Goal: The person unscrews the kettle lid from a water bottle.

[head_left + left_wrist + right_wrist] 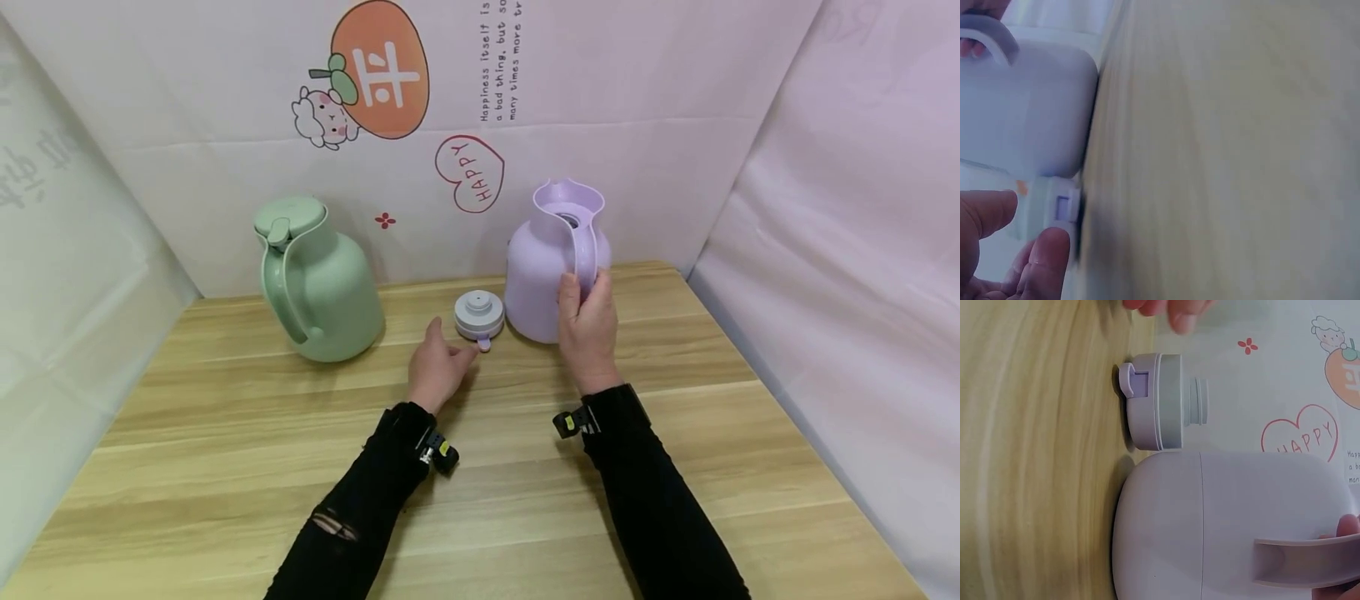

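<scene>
Right hand (pixel 587 321) gripping purple jug (pixel 542 275) handle, left hand (pixel 437 364) relaxed, seemingly just off lid (pixel 478 317)

Your right wrist camera showed the lilac jug (pixel 1222 519) filling the frame from 4 to 7 o'clock, your fingers (pixel 1347 526) curled round its handle (pixel 1307 562). The lid (pixel 1157 400) stood upside down on the wooden table (pixel 1035 456), just beside the jug at 11 o'clock.
</scene>
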Motion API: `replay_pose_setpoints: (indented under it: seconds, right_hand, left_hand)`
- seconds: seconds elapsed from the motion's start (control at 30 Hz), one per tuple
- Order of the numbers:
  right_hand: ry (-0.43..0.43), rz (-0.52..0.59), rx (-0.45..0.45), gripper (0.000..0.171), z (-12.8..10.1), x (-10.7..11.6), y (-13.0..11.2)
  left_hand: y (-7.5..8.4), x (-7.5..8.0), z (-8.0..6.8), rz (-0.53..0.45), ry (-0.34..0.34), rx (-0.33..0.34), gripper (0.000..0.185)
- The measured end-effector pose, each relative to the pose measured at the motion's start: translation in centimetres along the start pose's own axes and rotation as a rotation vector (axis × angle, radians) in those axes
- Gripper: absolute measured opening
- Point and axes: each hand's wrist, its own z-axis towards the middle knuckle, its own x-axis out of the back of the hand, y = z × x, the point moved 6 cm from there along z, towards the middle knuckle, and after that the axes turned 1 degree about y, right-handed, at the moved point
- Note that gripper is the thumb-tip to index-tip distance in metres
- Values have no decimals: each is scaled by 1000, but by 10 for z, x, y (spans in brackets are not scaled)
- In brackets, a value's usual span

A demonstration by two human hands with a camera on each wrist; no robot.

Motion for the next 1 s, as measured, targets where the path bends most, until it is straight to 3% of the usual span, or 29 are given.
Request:
replay_pose_setpoints:
  seconds: [0.2, 0.37, 0.57, 0.83, 1.0]
  right_hand:
    - [-6, -18, 10, 57, -5, 1, 0]
    - [2, -130, 12, 58, -14, 3, -1]
    - [0, -288, 18, 76, -27, 2, -8]
    - [0, -452, 37, 97, -33, 2, -25]
    - [41, -540, 152, 99, -38, 3, -47]
  left_hand:
    - [10, 16, -14, 112, 39, -134, 83]
    - [18, 31, -25, 311, 84, -263, 73]
    - [25, 51, -44, 536, 184, -408, 69]
    - [23, 80, -66, 624, 396, -580, 64]
    - [18, 97, -75, 631, 499, -639, 65]
